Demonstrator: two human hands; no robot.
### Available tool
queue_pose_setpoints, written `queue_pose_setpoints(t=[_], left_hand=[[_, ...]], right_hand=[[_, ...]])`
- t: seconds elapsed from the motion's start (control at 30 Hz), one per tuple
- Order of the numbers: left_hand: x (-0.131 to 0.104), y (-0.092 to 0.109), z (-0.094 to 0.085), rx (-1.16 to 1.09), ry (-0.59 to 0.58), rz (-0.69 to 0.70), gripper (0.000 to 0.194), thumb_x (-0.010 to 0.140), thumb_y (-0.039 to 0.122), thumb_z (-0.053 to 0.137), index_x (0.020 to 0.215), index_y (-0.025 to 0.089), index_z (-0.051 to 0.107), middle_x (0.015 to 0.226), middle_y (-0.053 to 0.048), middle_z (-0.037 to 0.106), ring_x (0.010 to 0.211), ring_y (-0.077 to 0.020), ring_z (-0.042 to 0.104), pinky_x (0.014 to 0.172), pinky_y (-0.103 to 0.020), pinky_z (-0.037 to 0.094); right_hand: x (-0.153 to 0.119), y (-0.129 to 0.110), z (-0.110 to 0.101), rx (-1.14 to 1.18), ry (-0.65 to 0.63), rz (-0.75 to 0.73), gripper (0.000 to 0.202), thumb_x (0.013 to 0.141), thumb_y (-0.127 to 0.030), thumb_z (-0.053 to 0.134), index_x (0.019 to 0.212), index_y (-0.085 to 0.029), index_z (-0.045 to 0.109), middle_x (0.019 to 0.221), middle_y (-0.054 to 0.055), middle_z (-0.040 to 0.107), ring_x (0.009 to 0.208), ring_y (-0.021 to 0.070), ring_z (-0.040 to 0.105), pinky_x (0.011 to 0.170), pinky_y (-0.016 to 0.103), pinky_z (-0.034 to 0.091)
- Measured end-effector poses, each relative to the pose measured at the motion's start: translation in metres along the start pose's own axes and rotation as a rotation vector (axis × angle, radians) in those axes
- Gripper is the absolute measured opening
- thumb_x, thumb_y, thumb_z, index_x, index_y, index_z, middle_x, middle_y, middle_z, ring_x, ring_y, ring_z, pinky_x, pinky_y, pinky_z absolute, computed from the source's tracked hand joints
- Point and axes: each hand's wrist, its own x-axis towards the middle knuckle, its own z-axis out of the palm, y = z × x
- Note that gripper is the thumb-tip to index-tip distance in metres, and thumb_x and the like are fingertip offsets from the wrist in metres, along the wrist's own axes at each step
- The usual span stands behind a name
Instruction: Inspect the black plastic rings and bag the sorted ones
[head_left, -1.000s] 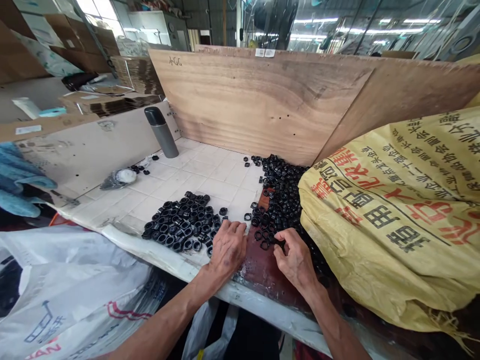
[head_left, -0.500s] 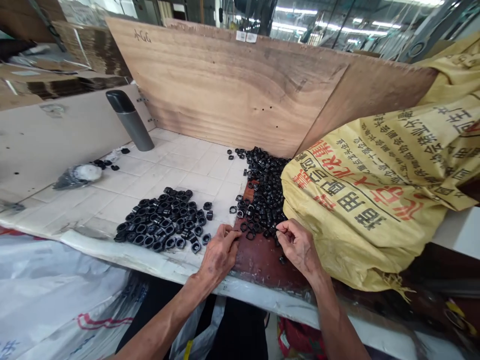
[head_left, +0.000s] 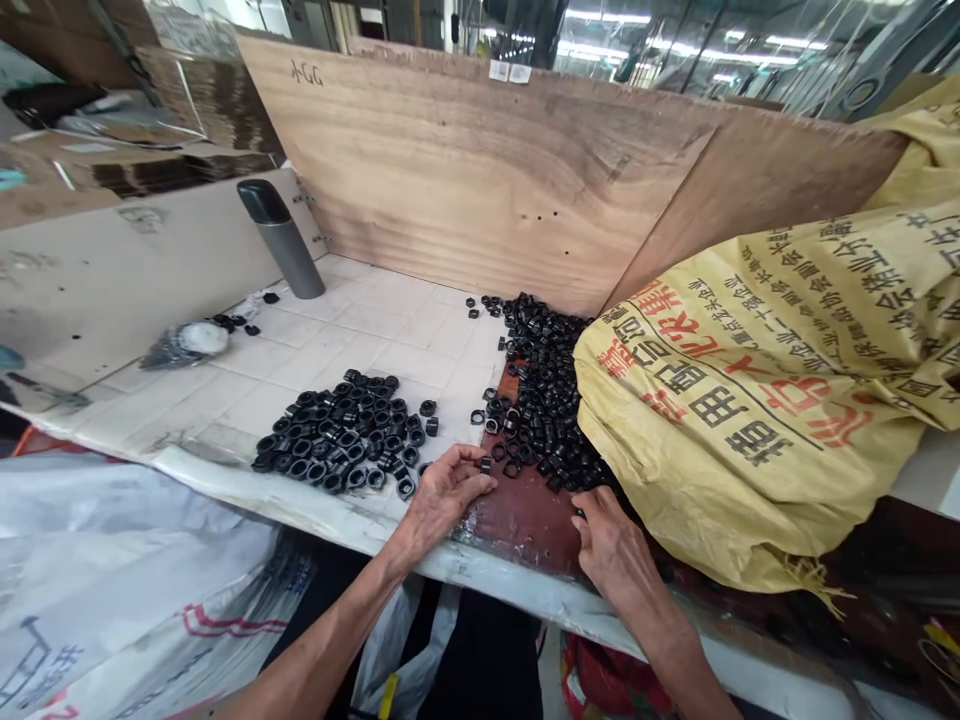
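Note:
My left hand (head_left: 450, 490) is closed, with a small black plastic nut (head_left: 486, 465) between thumb and fingertips, over the edge of the dark red surface (head_left: 517, 520). My right hand (head_left: 615, 540) is bent in a pinch at the near end of a heap of black nuts (head_left: 551, 370). A bit of black shows at its fingertips, apparently another nut, mostly covered by the fingers. Left of my left hand lies a spread-out pile of black ring-shaped nuts (head_left: 337, 430) on the pale tabletop (head_left: 405, 335).
A large yellow woven sack (head_left: 720, 400) leans beside the heap on the right. Behind stands a wooden board (head_left: 465, 170). A grey flask (head_left: 289, 245) and a clear bag of dark pieces (head_left: 184, 345) are on the left. White sacking (head_left: 112, 580) hangs below the front edge.
My right hand has moved down and slightly right along the heap. The left fingers have parted a little, and a nut now shows between them. The whole view has shifted slightly.

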Motion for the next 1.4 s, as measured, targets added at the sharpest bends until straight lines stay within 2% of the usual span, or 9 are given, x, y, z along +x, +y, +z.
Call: queue_pose_setpoints(t=[0.13,0.23,0.3,0.4,0.6,0.83,1.03,1.23,1.4], left_hand=[[-0.002,0.003,-0.002,-0.155,-0.089,0.047,0.044,0.083,0.033,0.074,0.122,0.019,0.06,0.101,-0.007,0.074,0.092,-0.019,0.07,0.093,-0.035,0.052],[-0.003,0.004,-0.004,-0.168,-0.121,0.064,0.04,0.084,0.03,0.074,0.12,0.016,0.065,0.11,-0.01,0.073,0.092,-0.0182,0.07,0.092,-0.033,0.052],[-0.002,0.003,-0.004,-0.195,-0.122,0.039,0.037,0.084,0.029,0.074,0.117,0.014,0.067,0.106,-0.01,0.073,0.088,-0.0172,0.071,0.089,-0.03,0.053],[0.0,0.003,-0.004,-0.266,-0.109,0.021,0.034,0.084,0.028,0.075,0.114,0.016,0.068,0.108,-0.009,0.073,0.087,-0.0165,0.072,0.086,-0.028,0.054],[0.0,0.008,-0.001,-0.329,-0.069,0.041,0.031,0.081,0.024,0.077,0.11,0.017,0.068,0.097,-0.005,0.072,0.086,-0.0171,0.072,0.084,-0.028,0.055],[-0.002,0.011,0.001,-0.281,0.082,0.126,0.022,0.075,0.021,0.081,0.092,0.016,0.068,0.09,-0.003,0.07,0.08,-0.0121,0.064,0.078,-0.024,0.051],[-0.001,0.011,0.002,-0.226,0.045,0.217,0.021,0.076,0.02,0.078,0.069,0.015,0.059,0.09,-0.001,0.063,0.077,-0.0109,0.061,0.077,-0.025,0.049],[-0.002,0.01,0.003,-0.086,0.081,0.185,0.028,0.076,0.024,0.079,0.101,0.02,0.068,0.093,-0.003,0.066,0.085,-0.0144,0.061,0.08,-0.026,0.051],[-0.003,0.011,0.006,-0.037,0.014,0.189,0.022,0.077,0.03,0.078,0.094,0.017,0.073,0.094,-0.005,0.067,0.082,-0.0166,0.063,0.078,-0.029,0.053]], right_hand=[[0.006,-0.004,-0.008,0.342,-0.022,0.137,0.014,0.089,-0.028,0.056,0.096,-0.021,0.065,0.09,0.006,0.066,0.078,0.0212,0.065,0.072,0.034,0.055],[0.03,-0.022,-0.015,0.785,-0.1,0.306,0.031,0.085,-0.043,0.066,0.105,-0.02,0.064,0.093,0.006,0.07,0.08,0.0204,0.069,0.07,0.032,0.057],[0.052,-0.034,-0.017,1.069,-0.108,0.332,0.035,0.083,-0.045,0.07,0.106,-0.019,0.061,0.1,0.008,0.071,0.088,0.0229,0.072,0.071,0.032,0.059],[0.083,-0.045,-0.014,1.236,-0.19,0.271,0.032,0.079,-0.041,0.076,0.098,-0.018,0.064,0.093,0.008,0.074,0.086,0.0223,0.074,0.076,0.034,0.058],[0.088,-0.048,0.006,1.19,-0.302,0.134,0.026,0.085,-0.037,0.071,0.102,-0.017,0.069,0.082,0.004,0.074,0.074,0.0177,0.071,0.072,0.03,0.056],[0.08,-0.054,0.011,1.168,-0.132,0.07,0.022,0.079,-0.035,0.076,0.093,-0.02,0.068,0.101,0.005,0.068,0.094,0.0196,0.067,0.089,0.032,0.054],[0.079,-0.061,0.017,1.151,-0.243,0.097,0.025,0.078,-0.04,0.075,0.091,-0.021,0.065,0.085,0.002,0.07,0.077,0.0183,0.068,0.074,0.03,0.057],[0.079,-0.063,0.023,1.074,-0.064,0.005,0.012,0.082,-0.031,0.072,0.089,-0.022,0.07,0.095,0.004,0.069,0.087,0.0191,0.068,0.079,0.03,0.058],[0.078,-0.059,0.027,0.994,-0.03,-0.044,0.01,0.084,-0.03,0.071,0.092,-0.023,0.071,0.099,0.005,0.07,0.089,0.0197,0.068,0.08,0.031,0.058]])
